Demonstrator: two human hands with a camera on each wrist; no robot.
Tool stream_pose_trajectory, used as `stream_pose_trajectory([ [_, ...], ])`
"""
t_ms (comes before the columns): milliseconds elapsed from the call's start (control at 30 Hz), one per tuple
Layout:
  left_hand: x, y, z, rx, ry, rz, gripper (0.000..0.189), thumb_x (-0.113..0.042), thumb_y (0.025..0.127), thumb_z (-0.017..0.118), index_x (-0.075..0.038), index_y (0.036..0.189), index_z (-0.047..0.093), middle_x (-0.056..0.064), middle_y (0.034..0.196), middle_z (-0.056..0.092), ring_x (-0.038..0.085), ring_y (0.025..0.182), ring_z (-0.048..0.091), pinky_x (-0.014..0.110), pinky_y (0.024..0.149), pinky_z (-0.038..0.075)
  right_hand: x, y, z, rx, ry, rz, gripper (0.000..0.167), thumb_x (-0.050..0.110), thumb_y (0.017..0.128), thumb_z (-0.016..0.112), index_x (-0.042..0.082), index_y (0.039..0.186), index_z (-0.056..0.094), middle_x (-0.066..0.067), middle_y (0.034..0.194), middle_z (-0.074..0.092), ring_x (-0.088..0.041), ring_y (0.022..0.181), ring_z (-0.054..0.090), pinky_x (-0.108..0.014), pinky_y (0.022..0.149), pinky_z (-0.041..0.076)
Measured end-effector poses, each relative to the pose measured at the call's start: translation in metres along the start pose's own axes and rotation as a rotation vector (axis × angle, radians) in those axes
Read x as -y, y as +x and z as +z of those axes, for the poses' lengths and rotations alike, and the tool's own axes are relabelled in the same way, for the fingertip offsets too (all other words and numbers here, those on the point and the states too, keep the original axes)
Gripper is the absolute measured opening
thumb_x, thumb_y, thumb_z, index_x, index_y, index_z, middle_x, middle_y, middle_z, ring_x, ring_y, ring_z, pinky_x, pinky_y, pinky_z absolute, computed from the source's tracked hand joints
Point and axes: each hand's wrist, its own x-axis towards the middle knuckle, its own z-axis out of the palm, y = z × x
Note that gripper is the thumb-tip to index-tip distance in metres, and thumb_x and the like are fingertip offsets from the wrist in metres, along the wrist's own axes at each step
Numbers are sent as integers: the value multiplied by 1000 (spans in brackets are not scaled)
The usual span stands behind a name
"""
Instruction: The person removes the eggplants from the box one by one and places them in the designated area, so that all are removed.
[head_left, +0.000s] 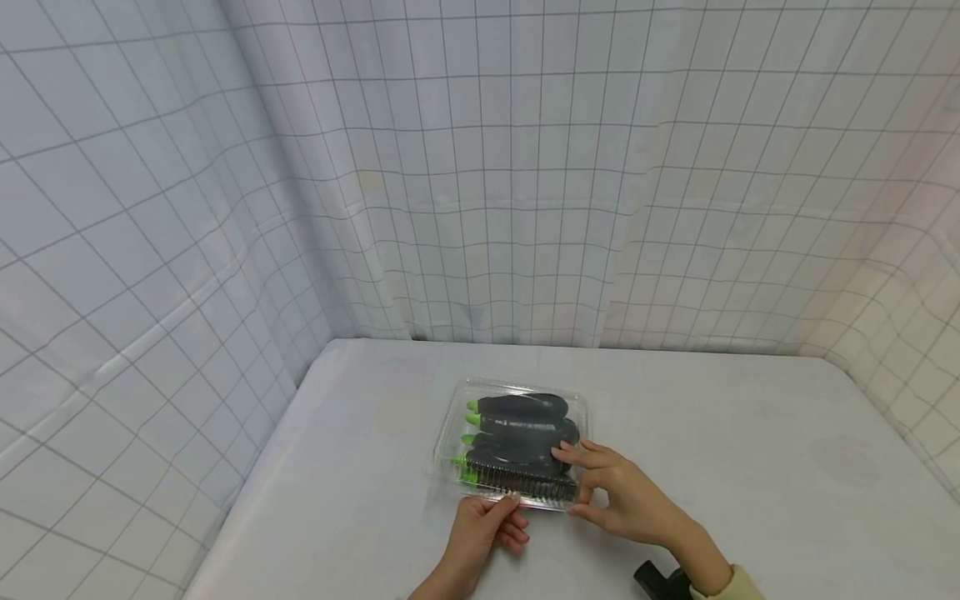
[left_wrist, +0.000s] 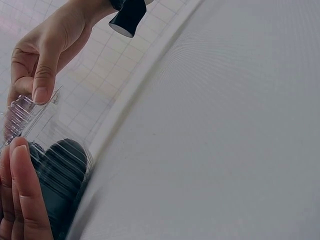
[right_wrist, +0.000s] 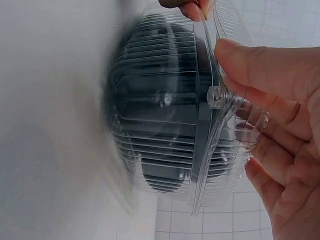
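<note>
A clear plastic clamshell box [head_left: 448,429] sits on the white table with several dark eggplants [head_left: 521,429] with green stems lying side by side inside. Its lid covers them, and ridged walls show up close in the right wrist view. At the middle of the near rim, my left hand [head_left: 483,525] pinches the edge between thumb and fingers. My right hand [head_left: 626,496] pinches the rim near the close right corner with thumb and index finger, its other fingers reaching over the lid. Lid and base edges [right_wrist: 207,150] stand slightly apart near the right thumb [right_wrist: 237,60].
The white tabletop [head_left: 712,442] stretches out on both sides of the box. White curtains with a dark grid [head_left: 495,208] hang behind and beside the table. A black device [head_left: 663,581] is strapped at my right wrist.
</note>
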Motion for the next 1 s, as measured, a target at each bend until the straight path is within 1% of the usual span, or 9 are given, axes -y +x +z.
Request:
stream_pose_trajectory([
  [200, 0, 0, 0, 4, 2, 1, 35, -15, 96, 57, 19, 96, 63, 6, 69, 66, 12, 53, 64, 24, 50, 53, 0, 2, 0, -3, -12, -27, 35, 11, 69, 85, 24, 65, 52, -12, 130, 56, -37, 119, 51, -40, 107, 31],
  [433, 0, 0, 0, 8, -2, -9, 36, -17, 95, 58, 18, 98, 63, 6, 70, 66, 12, 54, 64, 25, 50, 53, 1, 2, 0, 11, -21, -8, 36, 12, 70, 84, 25, 65, 51, -12, 131, 55, -32, 121, 50, -41, 107, 30],
  [600, -1, -1, 0, 14, -3, 10, 36, -18, 95, 59, 18, 98, 63, 6, 70, 66, 12, 54, 64, 24, 50, 53, 1, 2, 0, 8, -14, -16, 35, 11, 70, 84, 24, 66, 51, -13, 131, 55, -31, 120, 51, -42, 107, 30],
  [767, -2, -1, 1, 20, -1, 18, 37, -18, 94, 60, 19, 98, 63, 5, 69, 66, 11, 54, 64, 24, 50, 54, 0, 1, 0, -5, -9, -24, 34, 12, 71, 83, 23, 66, 51, -14, 130, 55, -33, 119, 51, -38, 108, 28],
  [1000, -3, -3, 2, 17, -2, 18, 37, -18, 94, 60, 19, 96, 64, 5, 68, 66, 11, 53, 64, 24, 50, 53, -1, -1, 1, -4, 5, 5, 35, 14, 72, 83, 25, 66, 50, -12, 132, 54, -36, 121, 48, -31, 110, 24],
])
